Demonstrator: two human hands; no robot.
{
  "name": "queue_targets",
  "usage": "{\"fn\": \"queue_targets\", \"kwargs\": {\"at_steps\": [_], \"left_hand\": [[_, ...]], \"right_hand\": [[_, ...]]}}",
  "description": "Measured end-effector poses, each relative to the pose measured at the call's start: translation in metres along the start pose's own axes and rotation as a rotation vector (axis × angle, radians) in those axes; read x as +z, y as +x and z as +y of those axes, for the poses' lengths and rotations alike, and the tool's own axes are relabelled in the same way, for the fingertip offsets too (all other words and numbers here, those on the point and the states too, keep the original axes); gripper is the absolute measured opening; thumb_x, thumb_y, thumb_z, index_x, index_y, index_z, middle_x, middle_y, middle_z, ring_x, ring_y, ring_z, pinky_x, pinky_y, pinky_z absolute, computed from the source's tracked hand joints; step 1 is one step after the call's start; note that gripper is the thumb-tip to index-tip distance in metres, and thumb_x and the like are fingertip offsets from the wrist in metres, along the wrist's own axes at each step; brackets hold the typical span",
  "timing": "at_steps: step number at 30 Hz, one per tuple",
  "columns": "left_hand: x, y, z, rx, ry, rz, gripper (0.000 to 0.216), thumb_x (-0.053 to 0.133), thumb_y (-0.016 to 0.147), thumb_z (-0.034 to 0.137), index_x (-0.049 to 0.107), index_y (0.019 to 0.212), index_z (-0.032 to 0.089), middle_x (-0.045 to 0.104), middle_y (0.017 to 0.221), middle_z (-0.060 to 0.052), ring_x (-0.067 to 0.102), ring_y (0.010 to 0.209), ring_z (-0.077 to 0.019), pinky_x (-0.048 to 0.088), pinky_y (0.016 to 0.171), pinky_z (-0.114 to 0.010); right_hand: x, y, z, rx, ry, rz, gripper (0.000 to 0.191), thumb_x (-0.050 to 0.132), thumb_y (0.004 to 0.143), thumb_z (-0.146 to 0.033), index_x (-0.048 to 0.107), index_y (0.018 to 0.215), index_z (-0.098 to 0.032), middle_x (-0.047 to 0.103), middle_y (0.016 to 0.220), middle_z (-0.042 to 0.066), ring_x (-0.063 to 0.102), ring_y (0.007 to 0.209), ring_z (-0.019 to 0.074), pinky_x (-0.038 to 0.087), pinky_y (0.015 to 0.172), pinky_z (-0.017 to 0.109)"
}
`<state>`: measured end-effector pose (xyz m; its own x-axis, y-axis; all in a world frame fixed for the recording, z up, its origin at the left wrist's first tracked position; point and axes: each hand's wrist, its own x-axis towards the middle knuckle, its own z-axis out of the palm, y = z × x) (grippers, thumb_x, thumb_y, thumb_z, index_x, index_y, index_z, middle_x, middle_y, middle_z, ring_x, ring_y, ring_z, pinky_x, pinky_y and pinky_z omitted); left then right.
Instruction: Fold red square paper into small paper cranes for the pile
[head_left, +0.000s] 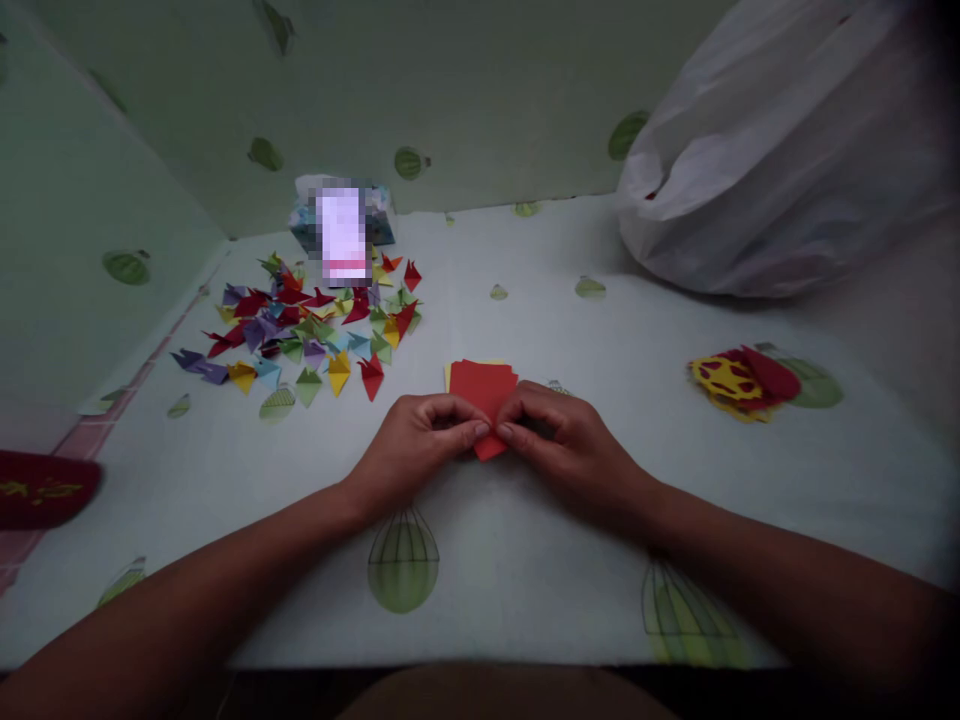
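Observation:
Both my hands meet at the middle of the table over a small red paper piece (pixel 490 446). My left hand (pixel 420 437) pinches its left side with curled fingers. My right hand (pixel 559 440) pinches its right side, fingertips almost touching the left ones. Just behind the hands lies a small stack of red paper sheets (pixel 484 385) with a yellow edge showing at its left. A heap of several folded paper pieces (pixel 307 325) in red, purple, yellow, green and blue spreads out at the far left.
A big white plastic bag (pixel 780 150) fills the far right corner. A red and yellow patterned object (pixel 742 382) lies at the right. A small box (pixel 341 225) stands behind the heap. A red object (pixel 41 488) pokes in at the left edge. The tablecloth (pixel 525 590) has green balloon prints.

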<state>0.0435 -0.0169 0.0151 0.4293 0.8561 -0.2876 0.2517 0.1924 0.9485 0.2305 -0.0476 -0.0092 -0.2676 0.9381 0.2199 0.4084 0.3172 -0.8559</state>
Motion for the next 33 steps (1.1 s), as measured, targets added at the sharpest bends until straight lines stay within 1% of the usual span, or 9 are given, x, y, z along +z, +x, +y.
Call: {"fn": "queue_targets", "kwargs": {"at_steps": [3,6,9,12,17,20,23,26,33], "left_hand": [[0.001,0.002,0.000,-0.051,-0.060,0.004,0.011,0.073,0.073,0.025,0.072,0.073,0.014,0.067,0.067,0.000,0.058,0.062,-0.0108,0.046,0.063,-0.023],[0.000,0.003,-0.003,-0.062,-0.128,0.058,0.013,0.075,0.073,0.027,0.070,0.073,0.014,0.066,0.067,0.000,0.058,0.061,-0.0098,0.047,0.063,-0.022],[0.000,0.003,-0.007,-0.055,-0.203,0.108,0.017,0.075,0.075,0.030,0.070,0.078,0.014,0.067,0.071,0.000,0.060,0.063,-0.0100,0.048,0.065,-0.022],[0.000,0.002,-0.008,-0.056,-0.216,0.143,0.018,0.074,0.076,0.031,0.069,0.079,0.014,0.068,0.073,-0.001,0.062,0.065,-0.0109,0.049,0.066,-0.023],[0.005,0.001,-0.011,-0.035,-0.240,0.136,0.017,0.074,0.076,0.030,0.070,0.079,0.014,0.068,0.072,-0.002,0.062,0.066,-0.0111,0.050,0.067,-0.023],[0.007,0.001,-0.016,-0.026,-0.270,0.125,0.017,0.074,0.077,0.031,0.070,0.080,0.015,0.070,0.076,-0.003,0.064,0.071,-0.0126,0.052,0.072,-0.025],[0.009,0.000,-0.019,-0.022,-0.272,0.136,0.019,0.074,0.077,0.032,0.070,0.082,0.015,0.071,0.080,-0.004,0.066,0.076,-0.0150,0.054,0.077,-0.029],[0.011,0.000,-0.018,-0.030,-0.348,0.135,0.021,0.076,0.074,0.032,0.069,0.082,0.014,0.070,0.081,-0.004,0.065,0.075,-0.0148,0.055,0.078,-0.031],[0.014,0.000,-0.018,-0.052,-0.463,0.145,0.020,0.078,0.072,0.027,0.066,0.080,0.014,0.069,0.078,-0.002,0.066,0.071,-0.0123,0.056,0.074,-0.028]], "right_hand": [[0.000,0.001,0.002,-0.017,-0.023,0.017,0.017,0.058,0.090,-0.016,0.059,0.074,-0.018,0.060,0.074,0.001,0.054,0.071,0.0144,0.040,0.067,0.028],[0.000,0.001,0.002,-0.017,-0.027,0.066,0.013,0.058,0.091,-0.015,0.059,0.079,-0.018,0.059,0.077,0.001,0.054,0.072,0.0146,0.042,0.067,0.028],[0.000,0.000,0.001,-0.155,-0.063,0.134,0.005,0.061,0.090,-0.015,0.059,0.087,-0.019,0.059,0.083,0.003,0.055,0.077,0.0164,0.045,0.070,0.030],[0.002,-0.002,0.000,-0.297,-0.143,0.113,0.011,0.060,0.089,-0.011,0.060,0.092,-0.021,0.057,0.089,0.004,0.055,0.086,0.0190,0.047,0.075,0.033],[0.007,-0.004,0.000,-0.368,-0.333,0.132,0.013,0.059,0.089,-0.013,0.065,0.095,-0.023,0.057,0.104,0.009,0.055,0.096,0.0233,0.050,0.082,0.040],[0.010,-0.004,-0.003,-0.390,-0.415,0.165,0.011,0.058,0.091,-0.016,0.067,0.089,-0.023,0.060,0.102,0.010,0.055,0.095,0.0243,0.050,0.080,0.041],[0.012,-0.004,-0.005,-0.399,-0.423,0.182,0.015,0.057,0.092,-0.015,0.067,0.084,-0.024,0.061,0.093,0.008,0.056,0.090,0.0231,0.050,0.078,0.040],[0.012,-0.005,-0.006,-0.389,-0.378,0.191,0.015,0.056,0.091,-0.012,0.065,0.087,-0.023,0.061,0.097,0.008,0.056,0.092,0.0235,0.050,0.079,0.041],[0.014,-0.007,-0.003,-0.187,-0.168,0.270,0.014,0.059,0.086,-0.008,0.060,0.084,-0.022,0.058,0.097,0.007,0.057,0.095,0.0228,0.049,0.082,0.041]]}}
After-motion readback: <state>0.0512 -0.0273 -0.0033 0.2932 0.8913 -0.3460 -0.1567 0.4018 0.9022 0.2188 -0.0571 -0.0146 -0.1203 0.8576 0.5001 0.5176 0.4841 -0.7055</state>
